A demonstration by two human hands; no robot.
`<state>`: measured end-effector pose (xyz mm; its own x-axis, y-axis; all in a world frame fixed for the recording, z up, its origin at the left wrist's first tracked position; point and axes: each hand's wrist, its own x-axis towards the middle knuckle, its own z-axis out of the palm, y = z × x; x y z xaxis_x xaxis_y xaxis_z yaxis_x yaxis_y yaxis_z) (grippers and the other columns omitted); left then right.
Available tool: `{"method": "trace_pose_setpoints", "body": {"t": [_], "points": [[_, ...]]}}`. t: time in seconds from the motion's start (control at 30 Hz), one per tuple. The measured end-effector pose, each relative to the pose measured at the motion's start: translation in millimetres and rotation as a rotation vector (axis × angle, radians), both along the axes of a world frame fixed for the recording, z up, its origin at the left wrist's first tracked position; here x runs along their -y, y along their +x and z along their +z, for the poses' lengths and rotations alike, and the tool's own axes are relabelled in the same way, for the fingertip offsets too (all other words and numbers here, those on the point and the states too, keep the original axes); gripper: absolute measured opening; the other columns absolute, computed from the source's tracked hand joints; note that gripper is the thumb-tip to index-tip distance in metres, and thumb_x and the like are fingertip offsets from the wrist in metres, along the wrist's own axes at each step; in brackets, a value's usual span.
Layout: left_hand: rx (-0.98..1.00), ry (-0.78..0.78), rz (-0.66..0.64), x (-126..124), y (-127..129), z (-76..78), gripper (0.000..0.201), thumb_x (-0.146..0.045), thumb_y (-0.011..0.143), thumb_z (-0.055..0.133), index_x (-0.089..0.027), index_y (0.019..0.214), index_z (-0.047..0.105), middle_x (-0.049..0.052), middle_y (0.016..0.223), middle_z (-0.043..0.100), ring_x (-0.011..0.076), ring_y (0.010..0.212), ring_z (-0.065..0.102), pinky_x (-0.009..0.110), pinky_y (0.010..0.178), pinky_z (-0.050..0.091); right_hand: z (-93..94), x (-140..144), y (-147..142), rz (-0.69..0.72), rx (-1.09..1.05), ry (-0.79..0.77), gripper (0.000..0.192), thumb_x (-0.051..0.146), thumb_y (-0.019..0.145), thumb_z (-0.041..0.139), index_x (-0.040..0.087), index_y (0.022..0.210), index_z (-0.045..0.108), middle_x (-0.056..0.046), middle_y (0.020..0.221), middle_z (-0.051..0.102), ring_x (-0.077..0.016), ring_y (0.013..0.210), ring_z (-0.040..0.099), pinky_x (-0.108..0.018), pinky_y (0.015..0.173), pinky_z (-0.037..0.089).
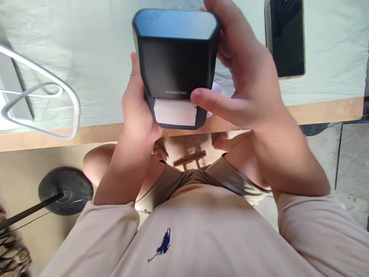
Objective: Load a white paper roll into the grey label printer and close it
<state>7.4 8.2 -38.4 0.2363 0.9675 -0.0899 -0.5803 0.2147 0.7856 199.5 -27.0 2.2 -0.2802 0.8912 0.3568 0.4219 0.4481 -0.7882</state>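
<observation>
A black label printer (177,63) with NIIMBOT lettering is held up over the table's front edge. White label paper (175,111) with a ragged right edge shows at its lower end. My left hand (138,107) is wrapped round the printer's left side, with most fingers hidden beneath it. On the right side, my right hand (245,73) grips the body, its thumb tip by the lettering and the paper's upper right corner. Something white (216,89) peeks out between the printer and my right palm; its kind is unclear.
A dark-screened phone (286,38) lies at the table's right. A looped white cable (76,111) and a grey-white flat object (14,88) are at the left. The table's wooden edge (331,109) runs above my legs. A round black stand base (66,190) rests on the floor.
</observation>
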Motion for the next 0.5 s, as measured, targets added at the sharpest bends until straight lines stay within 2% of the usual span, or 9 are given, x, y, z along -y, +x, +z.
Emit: {"method": "trace_pose_setpoints", "body": {"t": [0.07,0.13,0.17,0.23,0.33,0.4,0.47,0.5], "points": [[0.004,0.014,-0.115,2.2,1.8,7.2,0.043,-0.047,0.111,0.040,-0.021,0.108,0.074,0.002,0.113,0.073,0.0259,0.143,0.061,0.043,0.121,0.057,5.8,0.9,2.5,-0.158,0.109,0.077,0.094,0.071,0.090,0.061,0.006,0.157,0.048,-0.009,0.159,0.052,-0.0252,0.149,0.054,-0.033,0.130,0.049],[-0.012,0.046,-0.222,3.2,4.6,10.2,0.056,-0.064,0.108,0.038,-0.021,0.115,0.074,0.005,0.120,0.073,0.0303,0.146,0.059,0.045,0.117,0.059,11.8,0.8,4.2,-0.375,0.194,0.146,0.077,0.075,0.093,0.056,0.016,0.142,0.064,-0.001,0.123,0.068,-0.0187,0.121,0.068,-0.030,0.113,0.060],[-0.017,0.063,-0.255,3.2,6.0,10.2,0.060,-0.068,0.106,0.040,-0.021,0.117,0.075,0.006,0.122,0.073,0.0318,0.147,0.058,0.045,0.116,0.060,14.8,0.5,4.7,-0.423,0.211,0.171,0.071,0.076,0.094,0.053,0.020,0.136,0.069,0.000,0.103,0.066,-0.0160,0.107,0.070,-0.029,0.106,0.062],[-0.009,0.083,-0.266,2.3,8.4,8.6,0.062,-0.071,0.105,0.042,-0.021,0.117,0.076,0.006,0.123,0.074,0.0316,0.147,0.058,0.042,0.115,0.061,20.4,-0.8,5.4,-0.362,0.238,0.154,0.067,0.075,0.092,0.058,0.024,0.133,0.069,0.000,0.085,0.058,-0.0158,0.095,0.069,-0.032,0.102,0.065],[-0.011,0.039,-0.309,-0.9,10.1,3.0,0.064,-0.071,0.105,0.040,-0.020,0.126,0.074,0.007,0.121,0.075,0.0297,0.146,0.058,0.040,0.115,0.061,24.8,-3.1,6.1,-0.206,0.313,0.087,0.069,0.063,0.078,0.079,0.023,0.133,0.067,-0.001,0.100,0.066,-0.0209,0.102,0.068,-0.037,0.102,0.067],[-0.009,0.027,-0.303,-3.5,10.8,-3.3,0.069,-0.077,0.102,0.041,-0.021,0.128,0.073,0.009,0.117,0.076,0.0296,0.143,0.061,0.040,0.112,0.062,23.0,-5.5,6.3,-0.213,0.332,0.120,0.069,0.065,0.075,0.082,0.023,0.128,0.070,-0.001,0.103,0.069,-0.0215,0.102,0.069,-0.041,0.106,0.066],[-0.005,0.023,-0.235,-5.0,12.2,-10.5,0.070,-0.082,0.099,0.040,-0.025,0.127,0.072,0.008,0.113,0.077,0.0283,0.138,0.065,0.040,0.111,0.062,18.2,-9.0,6.3,-0.277,0.195,0.126,0.061,0.070,0.081,0.075,0.026,0.124,0.074,0.004,0.085,0.064,-0.0163,0.095,0.071,-0.035,0.107,0.065],[-0.007,0.022,-0.218,-4.9,13.1,-13.2,0.070,-0.083,0.098,0.040,-0.027,0.126,0.071,0.007,0.113,0.077,0.0277,0.137,0.065,0.041,0.111,0.062,15.7,-11.0,6.2,-0.312,0.026,0.058,0.052,0.066,0.085,0.073,0.027,0.118,0.077,0.005,0.076,0.059,-0.0140,0.097,0.072,-0.027,0.106,0.062]]}}
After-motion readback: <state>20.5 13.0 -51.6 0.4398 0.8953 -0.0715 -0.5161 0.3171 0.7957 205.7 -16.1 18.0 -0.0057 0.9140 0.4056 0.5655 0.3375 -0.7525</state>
